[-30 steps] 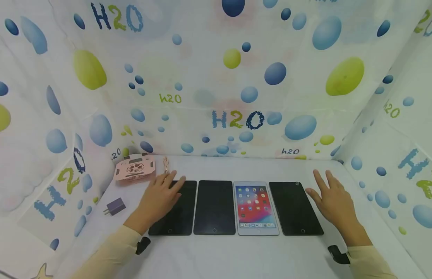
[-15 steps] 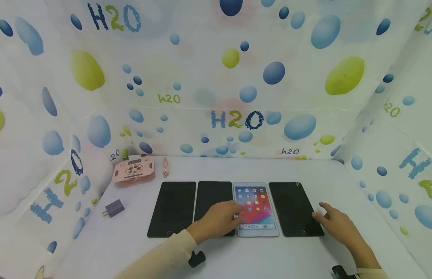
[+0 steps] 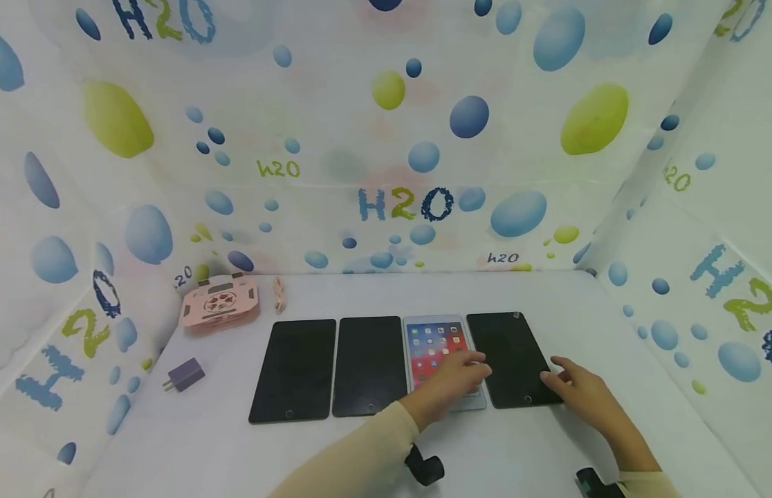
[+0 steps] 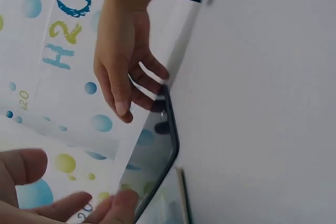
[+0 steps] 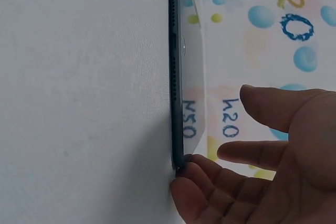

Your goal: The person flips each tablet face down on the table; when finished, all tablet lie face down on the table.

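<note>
Four tablets lie side by side in the head view: a black one at the left (image 3: 294,370), a second black one (image 3: 370,365), a white one with its screen lit (image 3: 426,346), and a black one at the right (image 3: 509,360). Over the white tablet's lower right part is the left hand (image 3: 449,384), its fingers reaching towards the rightmost tablet. At that tablet's right edge the right hand (image 3: 582,395) has its fingertips; in the right wrist view, the lower fingers (image 5: 195,190) touch the tablet's corner (image 5: 177,145), thumb held apart.
A pink box (image 3: 221,303) stands at the back left, with a bundled pink cable (image 3: 279,295) beside it. A purple charger plug (image 3: 185,375) lies left of the tablets. Patterned cloth (image 3: 336,166) rises behind the white table surface (image 3: 205,443).
My left hand has moved right, from the leftmost tablet across to the white one. My right hand has come down to the rightmost tablet's lower right edge, and that tablet is now slightly turned.
</note>
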`<state>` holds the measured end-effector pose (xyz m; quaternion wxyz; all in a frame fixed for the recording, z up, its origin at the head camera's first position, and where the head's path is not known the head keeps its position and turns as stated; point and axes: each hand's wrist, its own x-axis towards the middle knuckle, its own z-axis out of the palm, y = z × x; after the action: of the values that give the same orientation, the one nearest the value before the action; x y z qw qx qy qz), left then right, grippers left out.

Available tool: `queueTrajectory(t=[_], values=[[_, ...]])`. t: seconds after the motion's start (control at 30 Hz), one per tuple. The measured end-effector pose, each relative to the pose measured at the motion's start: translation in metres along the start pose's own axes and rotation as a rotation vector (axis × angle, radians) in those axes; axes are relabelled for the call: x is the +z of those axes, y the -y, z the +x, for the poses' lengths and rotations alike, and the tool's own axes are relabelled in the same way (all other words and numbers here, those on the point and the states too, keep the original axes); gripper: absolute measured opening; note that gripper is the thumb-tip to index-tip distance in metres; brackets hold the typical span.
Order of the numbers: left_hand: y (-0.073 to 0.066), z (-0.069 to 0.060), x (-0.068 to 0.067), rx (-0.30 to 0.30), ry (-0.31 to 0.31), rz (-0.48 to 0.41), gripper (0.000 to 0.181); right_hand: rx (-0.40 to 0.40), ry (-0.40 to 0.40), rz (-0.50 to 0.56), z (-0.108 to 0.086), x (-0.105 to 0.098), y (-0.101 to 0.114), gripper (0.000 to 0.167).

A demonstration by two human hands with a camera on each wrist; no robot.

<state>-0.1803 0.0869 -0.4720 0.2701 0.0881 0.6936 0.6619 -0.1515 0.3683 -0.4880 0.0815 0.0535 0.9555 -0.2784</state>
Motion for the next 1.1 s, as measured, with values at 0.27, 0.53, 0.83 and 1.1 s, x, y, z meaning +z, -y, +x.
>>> queueTrajectory(t=[0.27, 0.53, 0.83, 1.1], values=[[0.001, 0.008, 0.007, -0.083, -0.023, -0.245, 0.054, 0.061, 0.010, 0.171, -0.001, 0.003, 0.006, 0.074], [-0.004, 0.010, 0.024, -0.118, -0.071, -0.212, 0.048, 0.104, -0.006, 0.320, -0.006, 0.003, 0.000, 0.068], [-0.004, 0.009, 0.032, -0.096, -0.070, -0.198, 0.052, 0.123, 0.001, 0.368, -0.010, 0.003, -0.002, 0.069], [-0.004, 0.010, 0.030, -0.101, -0.039, -0.317, 0.057, 0.153, -0.010, 0.490, -0.008, 0.007, -0.001, 0.069]])
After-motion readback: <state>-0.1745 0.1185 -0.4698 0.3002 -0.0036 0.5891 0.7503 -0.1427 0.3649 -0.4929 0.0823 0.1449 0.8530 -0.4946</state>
